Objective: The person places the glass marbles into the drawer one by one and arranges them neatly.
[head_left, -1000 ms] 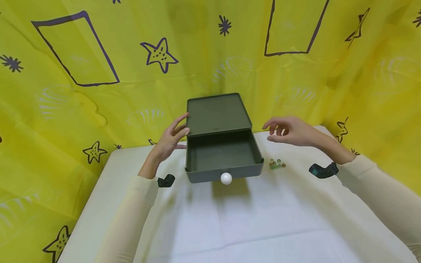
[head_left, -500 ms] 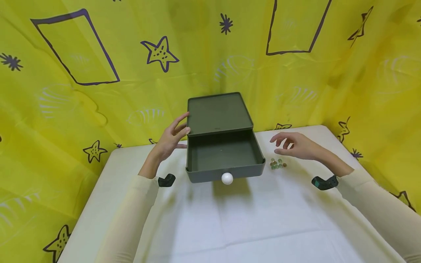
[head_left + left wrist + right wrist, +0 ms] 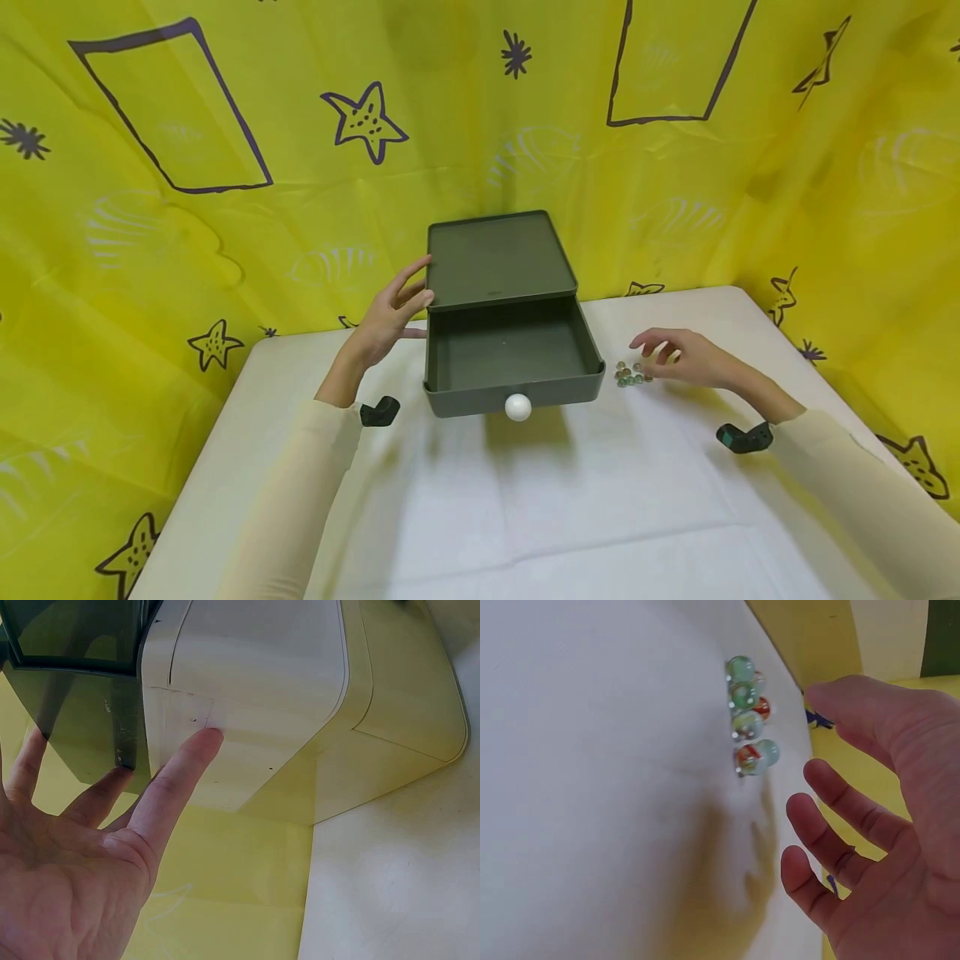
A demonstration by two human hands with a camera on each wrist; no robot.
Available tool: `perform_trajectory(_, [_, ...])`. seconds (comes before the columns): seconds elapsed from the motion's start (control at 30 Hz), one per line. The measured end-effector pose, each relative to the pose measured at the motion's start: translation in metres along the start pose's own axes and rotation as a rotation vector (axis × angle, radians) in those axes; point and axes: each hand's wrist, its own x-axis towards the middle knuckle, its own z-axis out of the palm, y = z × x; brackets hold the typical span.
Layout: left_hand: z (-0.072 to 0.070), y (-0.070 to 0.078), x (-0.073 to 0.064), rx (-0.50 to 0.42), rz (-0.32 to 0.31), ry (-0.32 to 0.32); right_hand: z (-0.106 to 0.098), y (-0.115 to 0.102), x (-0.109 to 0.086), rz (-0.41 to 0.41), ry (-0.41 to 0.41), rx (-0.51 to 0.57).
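A green box (image 3: 498, 258) stands on the table with its drawer (image 3: 465, 403) pulled out toward me. The drawer's front has a round white knob (image 3: 517, 407), and nothing shows inside it. My left hand (image 3: 381, 325) rests on the box's left side, fingers spread. In the left wrist view, a fingertip (image 3: 211, 738) touches the pale side wall of the casing (image 3: 255, 682). Several glass marbles (image 3: 628, 381), green, clear and reddish, lie right of the drawer. Close beside them hovers my right hand (image 3: 686, 358), its fingers loosely bent with nothing between them; in the head view it overlaps the cluster's right edge.
A white cloth (image 3: 600, 500) covers the table, with a crease near the front. Yellow patterned sheeting (image 3: 480, 125) hangs behind the box and along both sides. Dark wrist devices (image 3: 744, 438) sit below both hands.
My right hand has come down and toward me, from beside the box's top to the marbles. The left hand, box and drawer have stayed in place.
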Motion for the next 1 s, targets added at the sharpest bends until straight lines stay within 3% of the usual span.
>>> perform_trajectory(0.5, [-0.001, -0.001, 0.001, -0.014, -0.004, 0.006, 0.01, 0.02, -0.007, 0.042, 0.043, -0.062])
perform_trajectory(1.0, [0.001, 0.001, 0.0, -0.01, 0.002, 0.002, 0.013, 0.019, -0.014, 0.072, 0.044, -0.065])
